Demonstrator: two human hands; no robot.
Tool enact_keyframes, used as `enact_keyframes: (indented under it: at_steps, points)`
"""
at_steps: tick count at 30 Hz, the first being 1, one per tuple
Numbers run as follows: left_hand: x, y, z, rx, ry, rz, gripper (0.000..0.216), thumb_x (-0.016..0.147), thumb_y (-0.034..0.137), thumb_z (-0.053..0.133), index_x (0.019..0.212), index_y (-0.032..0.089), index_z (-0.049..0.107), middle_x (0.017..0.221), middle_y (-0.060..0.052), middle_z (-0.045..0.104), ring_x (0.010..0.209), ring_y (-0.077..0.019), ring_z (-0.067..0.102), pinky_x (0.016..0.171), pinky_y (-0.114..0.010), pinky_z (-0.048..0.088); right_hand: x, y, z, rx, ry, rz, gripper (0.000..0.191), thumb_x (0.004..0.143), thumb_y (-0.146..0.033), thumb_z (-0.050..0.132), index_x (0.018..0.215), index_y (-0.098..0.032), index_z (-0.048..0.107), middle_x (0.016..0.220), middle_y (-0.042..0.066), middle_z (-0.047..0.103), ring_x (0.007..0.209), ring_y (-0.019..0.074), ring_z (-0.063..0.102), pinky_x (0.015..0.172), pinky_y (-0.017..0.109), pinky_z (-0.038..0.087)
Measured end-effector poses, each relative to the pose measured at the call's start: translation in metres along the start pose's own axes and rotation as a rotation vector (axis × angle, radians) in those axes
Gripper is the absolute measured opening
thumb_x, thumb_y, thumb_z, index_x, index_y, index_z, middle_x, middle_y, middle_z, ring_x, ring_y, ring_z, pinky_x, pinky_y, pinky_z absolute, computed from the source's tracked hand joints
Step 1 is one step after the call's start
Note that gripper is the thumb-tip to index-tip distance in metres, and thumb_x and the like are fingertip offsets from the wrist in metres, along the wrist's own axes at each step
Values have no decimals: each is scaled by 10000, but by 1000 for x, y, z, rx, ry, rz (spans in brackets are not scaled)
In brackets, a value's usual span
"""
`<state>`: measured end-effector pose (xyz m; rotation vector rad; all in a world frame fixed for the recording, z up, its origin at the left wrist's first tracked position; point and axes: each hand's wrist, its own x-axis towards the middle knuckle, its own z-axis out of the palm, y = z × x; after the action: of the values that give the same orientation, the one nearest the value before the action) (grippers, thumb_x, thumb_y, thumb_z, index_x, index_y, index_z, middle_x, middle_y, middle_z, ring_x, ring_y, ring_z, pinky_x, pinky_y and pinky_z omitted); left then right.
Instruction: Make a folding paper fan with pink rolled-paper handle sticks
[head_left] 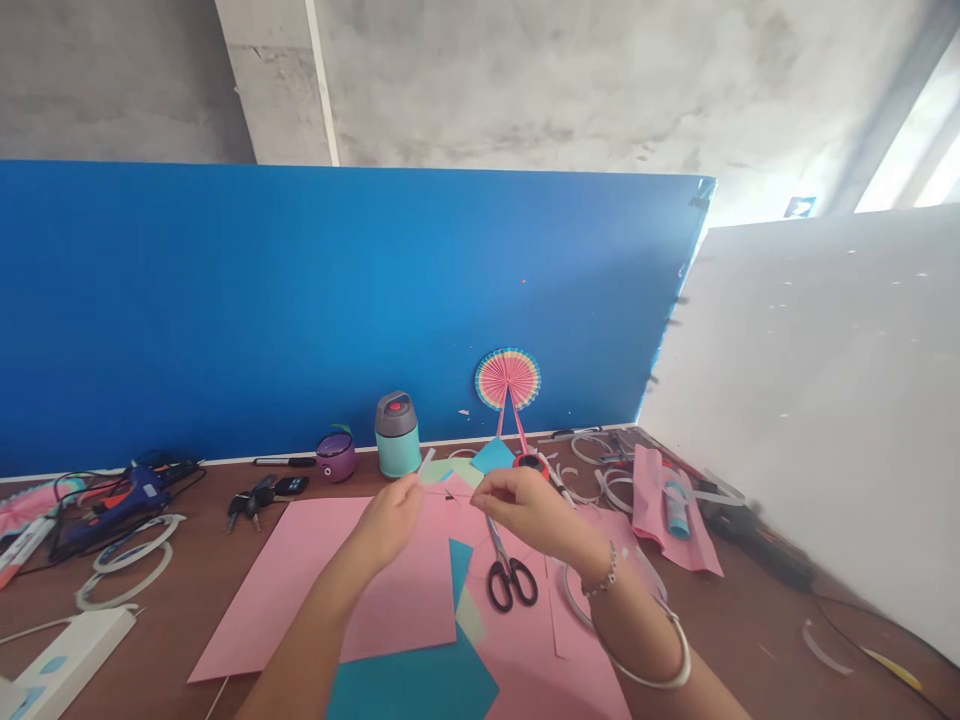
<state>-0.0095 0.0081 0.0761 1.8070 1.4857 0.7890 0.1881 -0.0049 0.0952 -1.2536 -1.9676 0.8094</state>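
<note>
My left hand (391,518) is closed around a short, narrow whitish strip (426,463) that sticks up past the fingertips. To its right, my right hand (531,508) has its thumb and fingers pinched together; whatever they may hold is too small to make out. Black-handled scissors (511,583) lie just below the right hand, their blades partly hidden by it. Beneath both hands spread pink paper sheets (405,600) over teal paper (420,688). A round pleated paper fan (508,380) leans against the blue panel behind the hands.
A teal jar with a grey lid (398,440) and a purple pot (336,456) stand along the blue panel (300,300). Keys (259,498), a blue glue gun (135,495) and a white power strip (75,660) lie left. Crumpled pink paper (649,500) is at right.
</note>
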Motion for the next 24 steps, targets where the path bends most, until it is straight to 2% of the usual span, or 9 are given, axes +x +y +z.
enact_keyframes:
  at_steps: [2, 4, 8, 12, 15, 17, 20, 22, 24]
  points:
    - [-6, 4, 12, 201, -17, 72, 215, 847, 248, 298, 635, 218, 324, 606, 33, 382, 582, -143, 358, 546, -275, 227, -3, -7, -7, 37, 51, -61, 201, 812, -258, 512, 683, -163, 633, 677, 1, 591, 617, 111, 480, 547, 221, 375]
    - [-16, 13, 23, 306, -117, 176, 211, 834, 205, 306, 626, 214, 344, 599, 25, 408, 568, -144, 370, 538, -283, 219, -2, -8, -10, 80, 109, -90, 187, 804, -271, 520, 706, -165, 639, 692, 12, 609, 646, 126, 503, 580, 232, 396]
    - [-31, 29, 28, 295, -92, 400, 235, 853, 174, 289, 622, 217, 278, 599, 24, 376, 589, -147, 362, 549, -278, 249, 8, 7, -11, 54, 148, -25, 201, 793, -289, 514, 687, -157, 622, 625, 0, 559, 583, 119, 464, 547, 236, 373]
    - [-21, 23, 17, 210, 110, 329, 248, 920, 226, 210, 687, 230, 294, 636, 26, 413, 595, -148, 395, 549, -271, 283, 4, 6, -11, -58, -27, -8, 190, 778, -232, 496, 633, -160, 596, 584, -20, 512, 536, 95, 405, 495, 221, 307]
    - [-11, 14, 18, 382, 199, 285, 232, 918, 226, 240, 722, 222, 363, 683, -2, 472, 627, -166, 439, 558, -282, 287, -9, -10, -7, -108, -197, -71, 227, 782, -201, 469, 571, -165, 543, 537, -32, 472, 513, 86, 384, 476, 215, 278]
    - [-11, 13, 25, 543, 136, 331, 211, 893, 178, 277, 743, 210, 420, 709, -29, 507, 650, -182, 458, 563, -290, 280, -15, -18, -7, -136, -179, -122, 252, 796, -210, 461, 555, -168, 520, 533, -31, 465, 518, 88, 384, 479, 216, 282]
    - [-20, 20, 36, 628, -47, 484, 198, 857, 134, 323, 736, 207, 462, 728, -46, 545, 671, -193, 465, 568, -291, 274, -13, -14, -12, -146, 55, -120, 225, 820, -245, 460, 628, -177, 555, 586, -19, 518, 566, 107, 425, 526, 224, 329]
    - [-26, 25, 36, 527, -140, 545, 204, 882, 186, 331, 720, 215, 451, 713, -30, 548, 659, -184, 455, 561, -282, 270, -7, -5, -18, -117, 167, -53, 220, 829, -282, 460, 663, -180, 563, 590, -19, 511, 564, 113, 420, 536, 233, 344]
    - [-28, 27, 30, 322, -125, 477, 255, 930, 273, 283, 746, 224, 452, 689, -2, 539, 611, -163, 442, 543, -266, 268, -3, 2, -22, -88, 100, 10, 232, 807, -295, 479, 620, -176, 547, 570, -23, 485, 534, 107, 393, 508, 235, 328]
